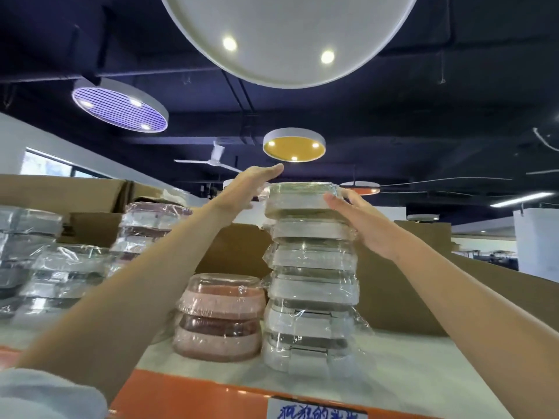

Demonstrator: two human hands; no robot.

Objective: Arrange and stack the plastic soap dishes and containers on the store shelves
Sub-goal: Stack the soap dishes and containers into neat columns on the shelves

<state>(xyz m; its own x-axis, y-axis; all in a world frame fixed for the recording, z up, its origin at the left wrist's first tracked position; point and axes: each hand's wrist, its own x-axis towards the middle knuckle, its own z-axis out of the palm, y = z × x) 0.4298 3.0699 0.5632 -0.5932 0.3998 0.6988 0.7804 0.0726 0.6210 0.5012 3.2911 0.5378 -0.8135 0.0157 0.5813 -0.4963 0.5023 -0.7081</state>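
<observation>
A tall stack of clear, plastic-wrapped soap dishes [311, 297] stands on the top shelf [408, 373]. Its topmost dish [299, 196] sits slightly askew. My left hand [251, 184] reaches up at the left side of that top dish, fingers straight and extended past it. My right hand [360, 220] is at the dish's right side, fingers straight with the tips touching its edge. Left of the tall stack stands a short stack of two pink round containers [219, 317].
More wrapped grey and pinkish containers [145, 231] are piled at the left. Cardboard boxes [402, 282] stand behind and to the right. The shelf's orange front edge [193, 400] carries a handwritten label [317, 411]. Round ceiling lights hang overhead.
</observation>
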